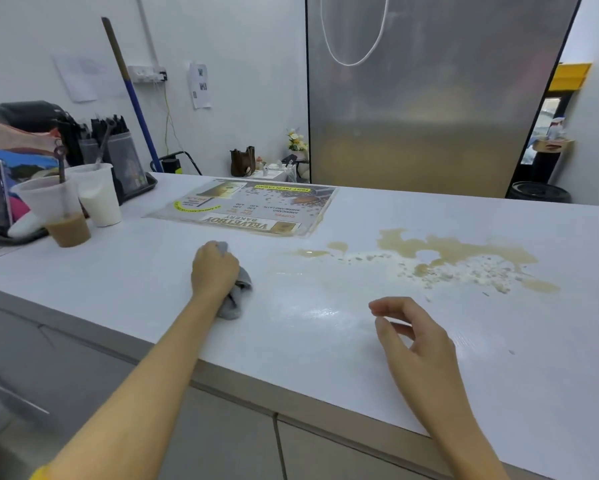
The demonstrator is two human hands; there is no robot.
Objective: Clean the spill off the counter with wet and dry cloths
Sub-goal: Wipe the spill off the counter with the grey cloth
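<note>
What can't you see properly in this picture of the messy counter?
All in the head view:
- Crumpled grey cloth: mostly hidden inside the left hand's grip, so wet or dry is unclear.
- Small print on the laminated bakery menu sheet: upside down and too small to read.
- White papers on the wall: blurred.
- White counter: cut off at the right edge.
- Right hand: holds nothing.

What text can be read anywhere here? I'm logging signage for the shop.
"VELVETBOY BAKERY": laminated menu sheet, upside down to the camera.
"MUST TRY IN TAWAU": yellow banner on the same sheet.
Menu items and prices: too small to read.
Wall papers and: blurred, unreadable.
</note>
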